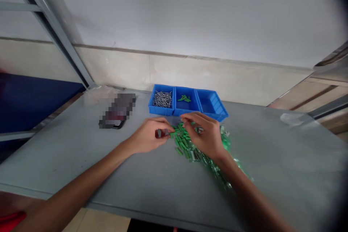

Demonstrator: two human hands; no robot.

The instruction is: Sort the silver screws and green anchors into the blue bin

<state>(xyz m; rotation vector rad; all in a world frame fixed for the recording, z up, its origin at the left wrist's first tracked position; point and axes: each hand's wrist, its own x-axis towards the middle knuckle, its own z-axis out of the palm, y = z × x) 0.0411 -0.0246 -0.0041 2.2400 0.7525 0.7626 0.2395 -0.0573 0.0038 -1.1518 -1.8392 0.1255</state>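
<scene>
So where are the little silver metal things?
In the head view, the silver metal fasteners lie in the left compartment of the blue plastic bin, beside the green pieces in the middle compartment and just beyond the left hand.

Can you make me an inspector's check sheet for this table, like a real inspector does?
surface: grey metal table
job's things: heap of green plastic pieces with clear bits; blue three-part bin holding nails and a few green pieces
clutter: blurred dark object; clear plastic piece
grips: left hand pinches a small grey piece; right hand is at the heap
cables: nothing seen
surroundings: white wall, metal frame, dark blue panel
</scene>
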